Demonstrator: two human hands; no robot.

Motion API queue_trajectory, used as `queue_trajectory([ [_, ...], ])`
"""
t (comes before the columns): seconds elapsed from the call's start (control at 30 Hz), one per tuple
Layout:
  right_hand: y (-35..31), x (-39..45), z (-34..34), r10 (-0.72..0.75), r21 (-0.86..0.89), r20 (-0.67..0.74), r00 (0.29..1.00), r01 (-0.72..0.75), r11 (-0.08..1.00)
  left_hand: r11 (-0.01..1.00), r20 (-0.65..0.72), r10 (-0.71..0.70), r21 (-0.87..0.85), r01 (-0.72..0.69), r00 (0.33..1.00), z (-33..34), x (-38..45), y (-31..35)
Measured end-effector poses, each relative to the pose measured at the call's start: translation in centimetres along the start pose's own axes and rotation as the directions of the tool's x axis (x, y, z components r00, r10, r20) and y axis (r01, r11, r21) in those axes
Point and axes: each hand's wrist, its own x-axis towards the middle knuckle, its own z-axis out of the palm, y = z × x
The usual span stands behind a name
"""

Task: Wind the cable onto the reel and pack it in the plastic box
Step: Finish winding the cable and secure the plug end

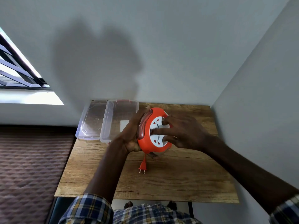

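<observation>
Taking the reel (155, 130) as the landmark: nearest the person, just below it, the plug (142, 166) hangs on a short free tail of cable (145, 156), its two pins pointing down toward the table (161, 178); the rest of the cable looks already wound, its red turns showing in the groove on the reel's left edge. The reel itself is held tilted above the table, its white socket face turned toward the camera. The left hand (131, 135) is closed around its left rim, cupping the groove and the windings, while the right hand (179, 131) lies on the face with fingertips (153, 131) pressed into the white centre, seemingly to turn it. As a judgement, the reel is rigid hard plastic, moderately weighty with the cable aboard and smooth enough to slip, so the orange rim is the place to grip, not the socket face; the tail is limp and will swing, so the plug wants tucking in before packing. Beyond the reel to its left, the box (110, 120) sits open on the table, with the lid (90, 122) lying just beside it, farther left.
</observation>
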Motion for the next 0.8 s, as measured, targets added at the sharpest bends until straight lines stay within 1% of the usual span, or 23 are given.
queue_trajectory([
  [0.07,0.2,-0.2,0.7,0.026,0.033,-0.089,0.996,-0.023,0.999,1.0,-0.012,0.004,0.016,-0.004,1.0,0.0,0.2,-0.1],
  [0.1,0.1,-0.2,1.0,0.07,0.077,-0.139,0.988,-0.059,0.995,1.0,-0.015,0.011,0.019,-0.01,1.0,0.1,0.2,0.1],
  [0.13,-0.2,-0.3,1.3,0.143,0.135,-0.18,0.973,-0.12,0.984,1.0,-0.014,0.022,0.017,-0.022,1.0,0.2,0.1,0.3],
  [0.17,-0.8,-0.3,1.8,0.248,0.212,-0.206,0.947,-0.204,0.956,0.999,-0.016,0.033,0.019,-0.032,0.999,0.3,0.0,0.4],
  [0.2,-1.7,-0.3,2.2,0.382,0.316,-0.223,0.897,-0.304,0.899,0.999,-0.019,0.043,0.024,-0.042,0.999,0.4,0.0,0.5],
  [0.23,-3.0,0.2,2.7,0.546,0.451,-0.229,0.806,-0.409,0.793,0.998,-0.024,0.055,0.038,-0.055,0.998,0.7,-0.1,0.7],
  [0.27,-4.3,0.9,2.9,0.718,0.603,-0.195,0.668,-0.496,0.625,0.996,-0.025,0.07,0.049,-0.069,0.997,0.9,0.0,0.8],
  [0.3,-5.6,1.8,3.1,0.858,0.746,-0.1,0.503,-0.532,0.4,0.995,-0.024,0.079,0.063,-0.077,0.997,1.2,0.0,0.9],
  [0.33,-6.7,2.7,3.0,0.94,0.858,0.05,0.337,-0.496,0.133,0.993,-0.035,0.084,0.084,-0.08,0.996,1.5,0.1,0.9],
  [0.37,-7.3,3.4,2.8,0.951,0.901,0.241,0.191,-0.409,-0.146,0.991,-0.05,0.08,0.111,-0.075,0.996,1.7,0.1,0.8],
  [0.4,-7.7,3.8,2.6,0.899,0.87,0.425,0.103,-0.319,-0.375,0.987,-0.062,0.074,0.145,-0.064,0.995,1.8,0.2,0.8],
  [0.43,-7.8,3.9,2.1,0.841,0.821,0.536,0.078,-0.28,-0.497,0.983,-0.067,0.063,0.176,-0.051,0.996,1.9,0.2,0.8],
  [0.47,-7.7,3.9,1.7,0.813,0.795,0.574,0.094,-0.302,-0.527,0.98,-0.066,0.058,0.192,-0.044,0.996,1.8,0.3,0.8],
  [0.5,-7.6,3.6,1.4,0.816,0.799,0.562,0.133,-0.343,-0.494,0.982,-0.063,0.057,0.181,-0.045,0.996,1.7,0.2,0.8],
  [0.53,-7.4,3.3,1.2,0.837,0.819,0.518,0.177,-0.385,-0.425,0.987,-0.064,0.062,0.15,-0.052,0.996,1.6,0.2,0.8],
  [0.57,-7.0,3.0,1.1,0.87,0.841,0.442,0.22,-0.438,-0.317,0.992,-0.071,0.067,0.109,-0.059,0.995,1.5,0.1,0.8],
  [0.6,-6.6,2.6,0.9,0.91,0.842,0.329,0.251,-0.514,-0.163,0.996,-0.078,0.066,0.067,-0.061,0.995,1.4,0.2,0.8],
  [0.63,-6.0,2.1,0.8,0.937,0.794,0.179,0.299,-0.607,0.041,0.998,-0.078,0.06,0.033,-0.057,0.995,1.3,0.1,0.7],
  [0.67,-5.4,1.4,0.6,0.92,0.698,0.04,0.391,-0.67,0.254,0.998,-0.07,0.057,0.011,-0.057,0.996,1.2,0.2,0.6],
  [0.7,-4.7,0.8,0.6,0.851,0.585,-0.052,0.523,-0.675,0.451,0.998,-0.066,0.063,-0.002,-0.063,0.996,1.1,0.1,0.5],
  [0.73,-4.1,0.3,0.6,0.747,0.476,-0.076,0.661,-0.634,0.61,0.997,-0.062,0.077,-0.015,-0.078,0.995,1.0,0.1,0.4],
  [0.77,-3.6,-0.1,0.7,0.642,0.387,-0.048,0.765,-0.578,0.718,0.995,-0.061,0.089,-0.032,-0.091,0.994,0.9,0.1,0.4],
  [0.8,-3.3,-0.3,0.6,0.565,0.326,-0.002,0.825,-0.534,0.78,0.994,-0.058,0.095,-0.045,-0.097,0.994,0.7,0.1,0.4],
])
